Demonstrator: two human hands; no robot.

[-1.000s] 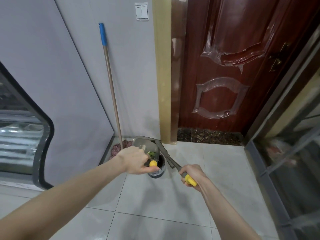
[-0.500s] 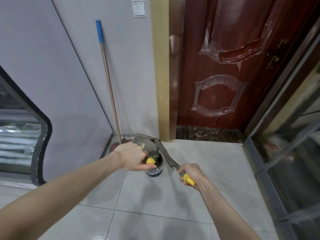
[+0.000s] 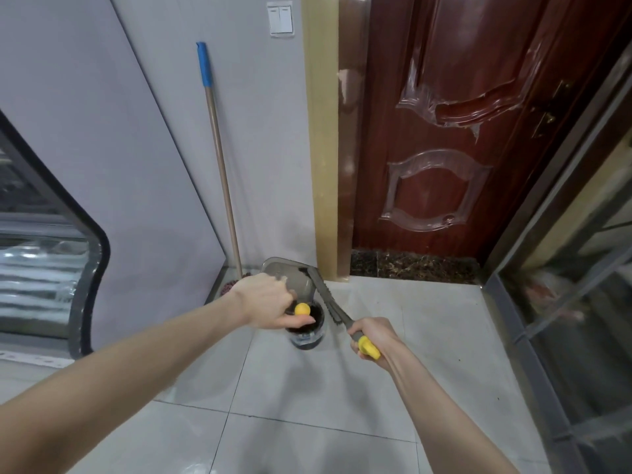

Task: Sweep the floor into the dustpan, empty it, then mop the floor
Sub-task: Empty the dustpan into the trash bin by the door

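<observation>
Red door (image 3: 444,131) ahead, pale tiled floor (image 3: 342,388) below, and the mop (image 3: 219,159) leans upright in the wall corner. The grey dustpan (image 3: 290,278) is tipped over a small dark bin (image 3: 306,333) by the door frame. Left hand (image 3: 266,302) is clamped on its yellow-tipped handle; right hand (image 3: 372,336) is wrapped tight round the brush handle (image 3: 333,309), brush beside the pan.
</observation>
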